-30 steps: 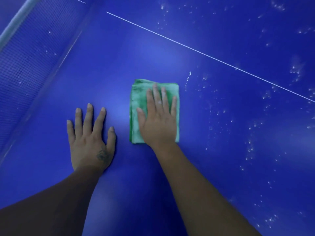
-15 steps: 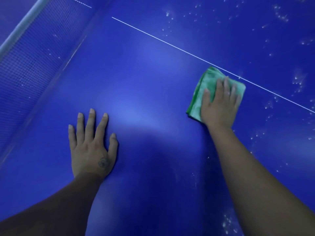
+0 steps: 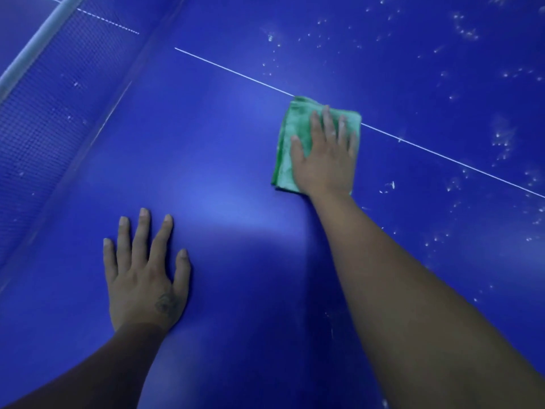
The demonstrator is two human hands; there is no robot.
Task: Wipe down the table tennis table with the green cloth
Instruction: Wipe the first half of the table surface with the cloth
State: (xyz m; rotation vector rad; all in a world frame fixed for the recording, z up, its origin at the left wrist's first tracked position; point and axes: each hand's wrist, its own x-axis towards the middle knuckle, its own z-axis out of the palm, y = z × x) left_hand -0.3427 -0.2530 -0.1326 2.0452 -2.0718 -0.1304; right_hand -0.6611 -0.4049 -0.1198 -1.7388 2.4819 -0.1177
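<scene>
1. Pressing flat on the green cloth (image 3: 284,160): right hand (image 3: 324,163), palm down, fingers straight and held close together, thumb set out to the left. Nothing is curled round or pinched, and the cloth is only pinned beneath palm and fingers. Forearm bare, reaching in from the lower right corner and stretched well forward
2. Left hand (image 3: 144,273): palm down on the bare table top, fingers straight and fanned apart, thumb out to the right, holding nothing. A small dark mark shows on the back of the hand near the thumb base. Forearm bare, entering from the lower left, in shadow
3. Green cloth: folded into a rough upright rectangle, layered edges visible along its left side. Bright green with paler patches. Lies flat on the table (image 3: 224,149), right of centre in the view, well apart from the left hand. Its far edge covers a stretch of the white line (image 3: 233,71), and the right hand hides most of its right half
4. Table: deep blue, smooth, with a soft pale glare between the two hands. The thin white line runs slantwise from upper middle to the right edge
5. White specks (image 3: 467,32): scattered over the table, thickest beyond the line and along the right side
6. Net (image 3: 38,119): blue mesh with a pale top band, standing along the upper left
</scene>
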